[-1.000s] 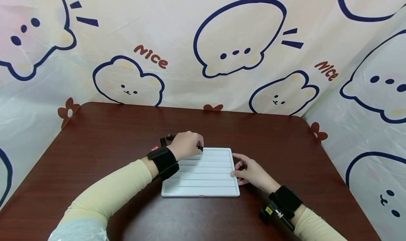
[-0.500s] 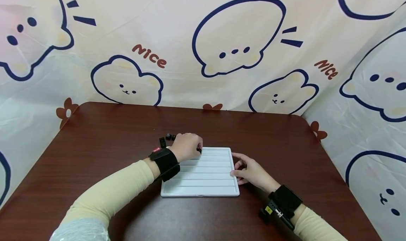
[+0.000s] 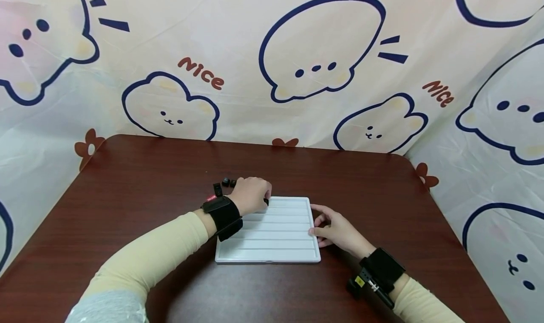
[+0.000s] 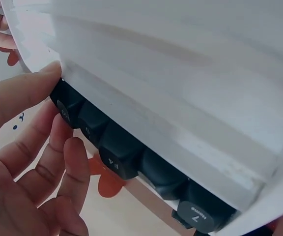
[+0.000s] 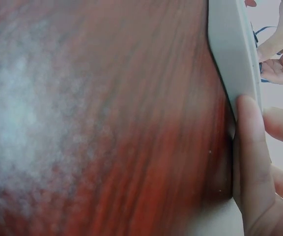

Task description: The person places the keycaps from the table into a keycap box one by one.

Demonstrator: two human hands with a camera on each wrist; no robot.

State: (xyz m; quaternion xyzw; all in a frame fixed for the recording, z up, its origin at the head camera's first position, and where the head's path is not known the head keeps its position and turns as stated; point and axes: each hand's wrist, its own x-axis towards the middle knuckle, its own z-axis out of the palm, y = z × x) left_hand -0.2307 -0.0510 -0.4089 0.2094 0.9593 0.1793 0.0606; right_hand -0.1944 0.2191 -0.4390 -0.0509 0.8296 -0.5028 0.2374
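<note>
Lying just past the far left corner of the white ribbed tray (image 3: 272, 240) are a few loose dark keycaps (image 3: 226, 182), on the tabletop (image 3: 140, 181) and near the left wrist's black band (image 3: 222, 214). The left hand (image 3: 250, 193) reaches over the tray's far side, where a row of black keycaps (image 4: 119, 155) runs along the edge, from the one marked 7 Home (image 4: 200, 209) to the end keycap (image 4: 67, 105), which thumb and fingers appear to pinch. Over the past second almost nothing has shifted: hand and end keycap have edged leftward slightly, if at all, which I read as close adjusting rather than carrying. In the head view, that hand and band cover the tray's far left part, hiding most of the row. Rightmost, the right hand (image 3: 340, 233) has kept its hold on the tray's right rim, gripped between thumb and fingers.
</note>
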